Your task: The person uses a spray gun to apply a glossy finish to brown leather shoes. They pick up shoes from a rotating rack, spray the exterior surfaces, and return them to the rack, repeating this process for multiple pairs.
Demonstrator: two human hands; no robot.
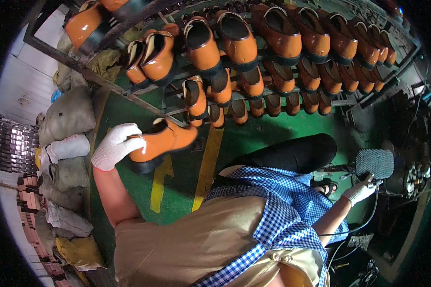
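Note:
My left hand (118, 146), in a white knit glove, grips an orange-brown leather shoe (165, 141) by its heel end. The shoe has a dark sole, and its toe points right, just below the shoe rack. Out to the right, my right hand (360, 192), also gloved, is closed at the lower edge of a mesh-faced tool (374, 162) with a squarish grey head. A thin hose (374, 208) runs down from beside that hand. Part of the tool's grip is hidden by the fingers.
A metal rack (105, 82) ahead carries rows of similar orange-brown shoes (237, 45). Stuffed sacks (67, 115) line the left wall, near stacked pinkish blocks (28, 205). Yellow markings (208, 167) cross the green floor. Dark machinery (409, 182) stands at the right.

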